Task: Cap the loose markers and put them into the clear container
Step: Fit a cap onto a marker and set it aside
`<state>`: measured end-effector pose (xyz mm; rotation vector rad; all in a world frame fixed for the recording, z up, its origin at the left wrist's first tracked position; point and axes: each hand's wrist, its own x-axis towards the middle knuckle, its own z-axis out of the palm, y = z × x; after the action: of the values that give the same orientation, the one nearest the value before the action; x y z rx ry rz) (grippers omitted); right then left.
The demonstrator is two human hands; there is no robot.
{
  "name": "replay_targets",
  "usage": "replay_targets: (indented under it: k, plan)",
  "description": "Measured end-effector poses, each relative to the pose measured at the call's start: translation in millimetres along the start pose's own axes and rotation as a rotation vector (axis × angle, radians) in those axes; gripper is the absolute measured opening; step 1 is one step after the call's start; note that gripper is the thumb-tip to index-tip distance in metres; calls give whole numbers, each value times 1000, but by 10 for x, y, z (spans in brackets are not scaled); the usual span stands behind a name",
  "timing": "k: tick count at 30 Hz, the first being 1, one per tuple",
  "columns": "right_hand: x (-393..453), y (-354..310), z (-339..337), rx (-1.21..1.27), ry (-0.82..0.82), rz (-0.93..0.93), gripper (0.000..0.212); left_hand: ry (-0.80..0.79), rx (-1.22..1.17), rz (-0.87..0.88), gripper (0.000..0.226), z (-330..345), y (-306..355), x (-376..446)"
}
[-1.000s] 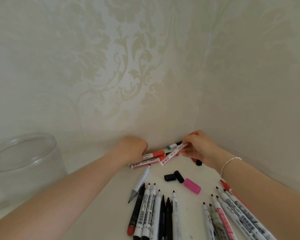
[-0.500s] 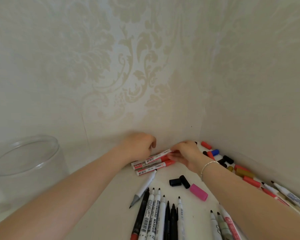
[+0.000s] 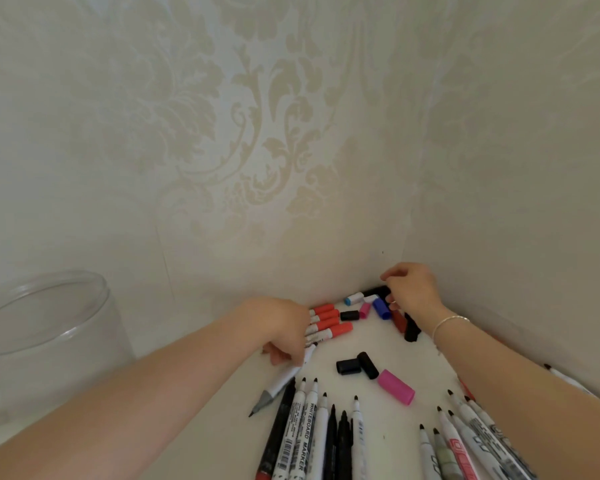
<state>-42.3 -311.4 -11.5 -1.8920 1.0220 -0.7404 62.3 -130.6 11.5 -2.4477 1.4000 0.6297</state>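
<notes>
My left hand (image 3: pixel 281 327) grips a bundle of red-capped markers (image 3: pixel 328 323) lying near the back wall. My right hand (image 3: pixel 411 289) is in the corner, its fingertips curled around a black cap (image 3: pixel 377 291) in a pile of loose caps, among them a blue one (image 3: pixel 381 308) and a small pink one (image 3: pixel 364 310). Several uncapped markers (image 3: pixel 312 438) lie in a row at the bottom centre, and more (image 3: pixel 465 441) lie at the bottom right. The clear container (image 3: pixel 66 341) stands at the left with nothing visible inside.
Two black caps (image 3: pixel 355 365) and a large pink cap (image 3: pixel 395 386) lie between the marker rows. A grey-tipped uncapped marker (image 3: pixel 278 382) lies by my left hand. Patterned walls close the back and right sides.
My right hand let go of the red marker bundle and moved right into the corner onto the caps. My left hand stays on the bundle.
</notes>
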Motion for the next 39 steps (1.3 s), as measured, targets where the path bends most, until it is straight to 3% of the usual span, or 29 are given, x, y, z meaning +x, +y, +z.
replay_targets:
  k: [5,8,11,14,17,20,26,31,36,39]
  plan:
    - [-2,109,-151,-24,-16,4,24,-22,-18,26,27,-8,76,74]
    - [11,161,-169,-95,-65,-34,24,29,59,63,31,-58,144,78]
    - [37,207,-163,-169,-95,-83,27,134,-31,134,24,-185,156,28]
    - [62,230,-146,-228,-109,-110,27,259,-391,271,13,-382,90,-38]
    - [101,260,-127,-264,-131,-109,28,274,-855,412,12,-448,38,-47]
    - [147,304,-125,-328,-160,-89,30,293,-1067,477,19,-377,47,6]
    - [239,380,-105,-339,-128,-137,28,143,-1544,501,23,-234,101,157]
    - [231,338,84,-606,-220,-411,28,209,-1595,483,23,-258,60,180]
    - [210,180,320,-775,-337,-661,25,336,-1405,467,21,-325,-15,128]
    - [298,141,406,-936,-347,-710,27,397,-1314,469,20,-357,-22,83]
